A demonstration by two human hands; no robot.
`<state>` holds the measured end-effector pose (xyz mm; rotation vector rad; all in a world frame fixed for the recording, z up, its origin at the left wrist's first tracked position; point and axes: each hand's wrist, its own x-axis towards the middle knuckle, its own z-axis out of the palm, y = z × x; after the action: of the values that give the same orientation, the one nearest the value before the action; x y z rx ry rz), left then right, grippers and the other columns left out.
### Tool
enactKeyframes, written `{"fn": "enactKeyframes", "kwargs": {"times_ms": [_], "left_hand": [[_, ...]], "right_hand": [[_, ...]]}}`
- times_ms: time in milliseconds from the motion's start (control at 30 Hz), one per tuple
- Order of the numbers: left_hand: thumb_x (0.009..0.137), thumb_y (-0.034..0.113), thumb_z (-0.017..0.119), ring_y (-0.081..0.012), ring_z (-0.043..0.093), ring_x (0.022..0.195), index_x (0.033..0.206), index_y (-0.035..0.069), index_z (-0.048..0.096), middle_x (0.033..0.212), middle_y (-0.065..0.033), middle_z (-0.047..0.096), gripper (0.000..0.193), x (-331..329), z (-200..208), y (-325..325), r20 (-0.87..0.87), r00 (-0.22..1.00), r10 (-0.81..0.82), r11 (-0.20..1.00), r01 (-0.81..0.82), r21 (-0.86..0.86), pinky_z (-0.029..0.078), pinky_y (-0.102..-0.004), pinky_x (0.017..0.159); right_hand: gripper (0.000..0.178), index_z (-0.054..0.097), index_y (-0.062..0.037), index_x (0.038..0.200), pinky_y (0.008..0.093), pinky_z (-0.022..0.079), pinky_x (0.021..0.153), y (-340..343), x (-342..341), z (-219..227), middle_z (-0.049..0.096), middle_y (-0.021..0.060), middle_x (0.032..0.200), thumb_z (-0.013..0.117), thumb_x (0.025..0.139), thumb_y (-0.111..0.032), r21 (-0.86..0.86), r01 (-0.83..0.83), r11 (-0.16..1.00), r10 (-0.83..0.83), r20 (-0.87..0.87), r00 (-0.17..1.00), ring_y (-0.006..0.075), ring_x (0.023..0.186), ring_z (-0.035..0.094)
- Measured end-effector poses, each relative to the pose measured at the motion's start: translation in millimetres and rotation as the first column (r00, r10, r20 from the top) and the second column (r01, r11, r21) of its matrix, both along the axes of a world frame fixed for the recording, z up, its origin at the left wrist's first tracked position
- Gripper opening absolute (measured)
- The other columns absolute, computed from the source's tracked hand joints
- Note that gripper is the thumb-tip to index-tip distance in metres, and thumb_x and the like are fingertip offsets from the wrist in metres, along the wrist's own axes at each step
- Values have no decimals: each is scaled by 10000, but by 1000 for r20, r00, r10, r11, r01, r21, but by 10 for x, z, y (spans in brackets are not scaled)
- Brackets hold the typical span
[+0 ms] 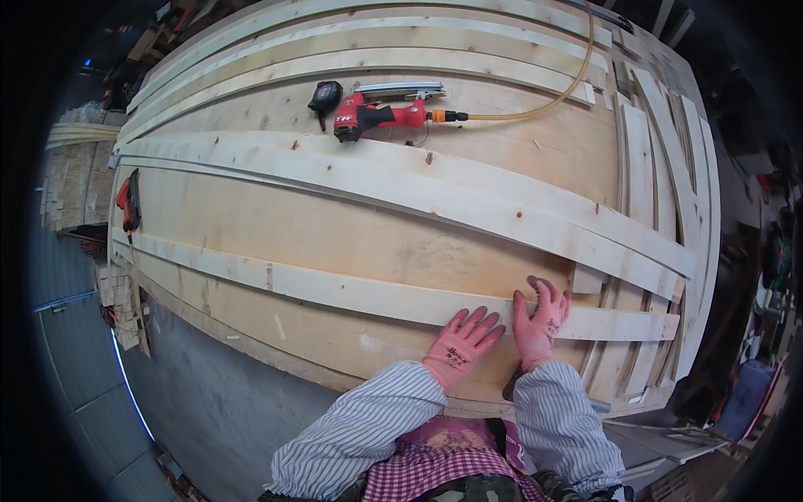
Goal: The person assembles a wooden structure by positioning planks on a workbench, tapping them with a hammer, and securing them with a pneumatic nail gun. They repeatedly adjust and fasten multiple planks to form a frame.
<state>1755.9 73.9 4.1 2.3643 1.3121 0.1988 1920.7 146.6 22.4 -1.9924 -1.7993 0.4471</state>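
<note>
A long pale wooden board point(376, 299) lies across the near part of the worktable. My left hand point(462, 345), in a pink glove, rests with spread fingers at the near edge of this board, fingertips on the wood. To its right, my right hand point(542, 325), also in a pink glove, reaches across the same board. Its fingers are bent but apart, the tips past the far edge. Farther back, another long board point(360, 180) lies at a slant, partly over a second one. A red and black nail gun point(368, 117) with an air hose lies beyond them.
A second red tool point(127, 202) lies at the table's left end. Several long boards point(401, 58) line the far side. More strips point(640, 159) lie crosswise at the right. Stacked wood point(75, 180) stands off the left edge. Small wood bits point(278, 326) are scattered on the worktable point(335, 226).
</note>
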Motion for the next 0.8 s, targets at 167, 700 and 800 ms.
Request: {"fn": "enactKeyframes", "kwargs": {"times_ms": [167, 700, 800], "left_hand": [[904, 212, 436, -244, 340, 1384, 1406, 189, 398, 1488, -49, 373, 505, -23, -88, -25, -5, 1000, -11, 999, 10, -33, 261, -448, 1147], [945, 242, 387, -155, 274, 1419, 1492, 223, 272, 1556, 32, 266, 559, -44, -251, -58, 548, 797, 256, 966, -230, -116, 177, -330, 1198], [950, 228, 389, -151, 251, 1431, 1502, 215, 250, 1566, 30, 247, 569, -81, -228, -48, 121, 992, 28, 998, -22, -55, 172, -328, 1203]], "right_hand": [[450, 523, -44, 1260, 437, 368, 1010, 604, -17, 290, 587, 132, 1191, 670, 853, -165, 25, 12, 1000, -4, -309, 951, 312, 1145, 509], [539, 413, -125, 1402, 414, 396, 1000, 2986, -2757, -145, 606, 146, 1160, 572, 889, -161, -312, -603, 734, 679, 372, 633, 298, 1125, 569], [551, 431, -151, 1390, 418, 439, 939, 3037, -2724, -9, 647, 120, 1075, 608, 869, -164, -351, -592, 725, 688, 389, 612, 273, 1040, 623]]}}
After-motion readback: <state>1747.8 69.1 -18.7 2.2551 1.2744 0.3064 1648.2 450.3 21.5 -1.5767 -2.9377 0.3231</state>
